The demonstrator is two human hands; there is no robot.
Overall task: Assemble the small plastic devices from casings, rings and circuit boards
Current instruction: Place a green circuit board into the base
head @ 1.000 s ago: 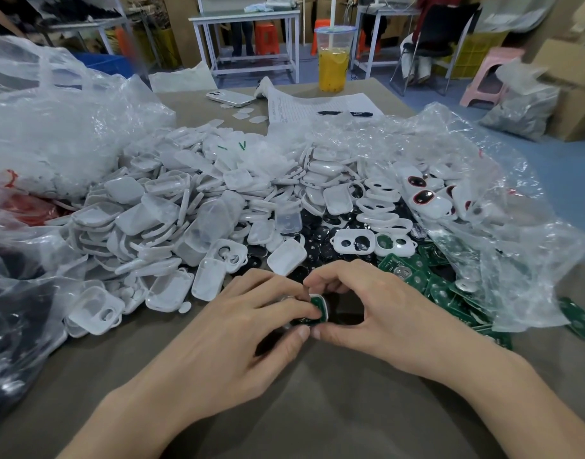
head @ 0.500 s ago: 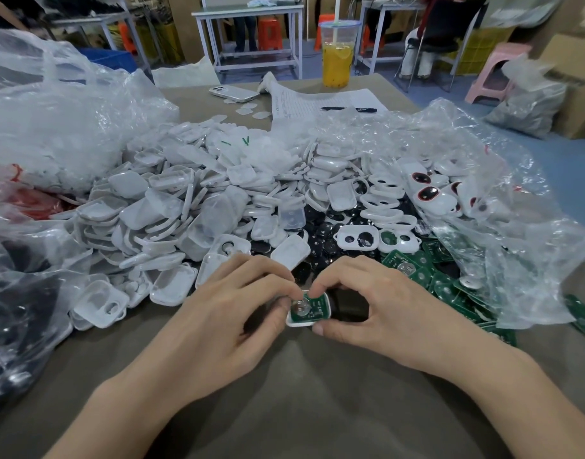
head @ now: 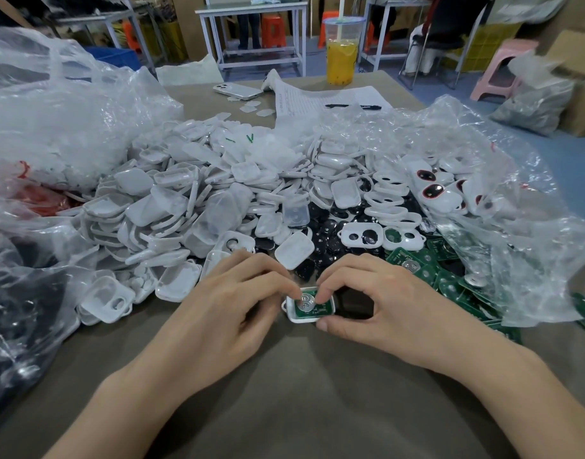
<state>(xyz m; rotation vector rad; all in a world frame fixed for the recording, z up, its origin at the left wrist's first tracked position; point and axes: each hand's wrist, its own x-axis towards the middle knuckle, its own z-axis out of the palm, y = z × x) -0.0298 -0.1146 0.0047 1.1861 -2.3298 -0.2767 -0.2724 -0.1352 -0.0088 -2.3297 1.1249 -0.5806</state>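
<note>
Far left, the heap of empty casings (head: pixel 172 207) crowds in close. Now the left hand (head: pixel 231 313), fingers curled, pinches the white casing (head: pixel 292 318) at its left end, a fingertip on the green circuit board (head: pixel 317 309) seated inside. The right hand (head: pixel 377 306) pinches the other end, thumb on the near rim. Uneven pressure could jam the board crooked. The loose circuit boards (head: pixel 450 279) hem in the right, and bare table (head: pixel 301 392) lies nearer the person.

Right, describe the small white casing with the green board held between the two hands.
The small white plastic casing is a rounded-rectangle tray, open side up over the brown table. A green circuit board with a round silver cell sits inside. The left hand holds its left end; the right hand pinches its right.
</note>
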